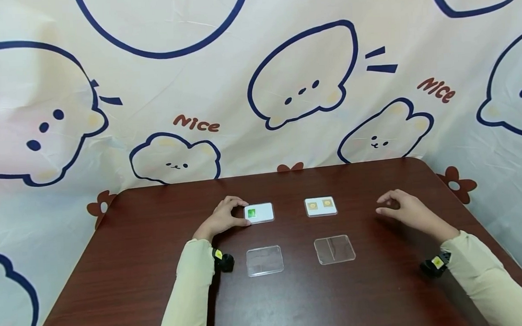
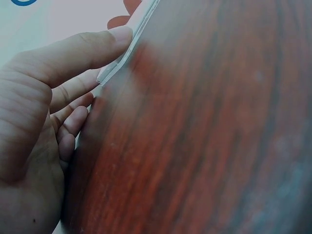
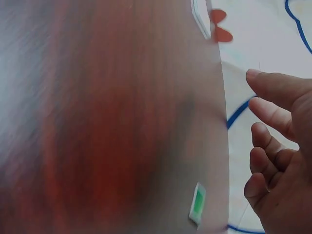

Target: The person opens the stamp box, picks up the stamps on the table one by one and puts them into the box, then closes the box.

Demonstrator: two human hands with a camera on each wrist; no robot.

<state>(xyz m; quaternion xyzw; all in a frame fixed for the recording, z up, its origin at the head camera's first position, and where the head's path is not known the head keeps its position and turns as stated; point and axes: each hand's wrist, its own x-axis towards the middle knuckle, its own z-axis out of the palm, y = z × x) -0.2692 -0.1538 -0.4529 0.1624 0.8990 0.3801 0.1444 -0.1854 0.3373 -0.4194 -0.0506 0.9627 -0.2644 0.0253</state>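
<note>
My left hand (image 1: 223,218) pinches the left end of a flat case with a white insert (image 1: 262,213), thumb at its near edge and index finger at its far edge. On that insert sits a small green square (image 1: 251,213) at the left. The left wrist view shows the thumb on the case's rim (image 2: 114,68). My right hand (image 1: 411,215) hovers at the right, fingers loosely curled, holding nothing. In the right wrist view, a small white piece with a green face (image 3: 197,204) lies on the table, apart from the right fingers.
Right of the held case lies another white case (image 1: 327,206) with two yellowish squares. Nearer to me are two clear plastic covers, one at left (image 1: 265,268) and one at right (image 1: 344,257). A patterned cloth (image 1: 232,87) hangs behind the brown table (image 1: 161,281).
</note>
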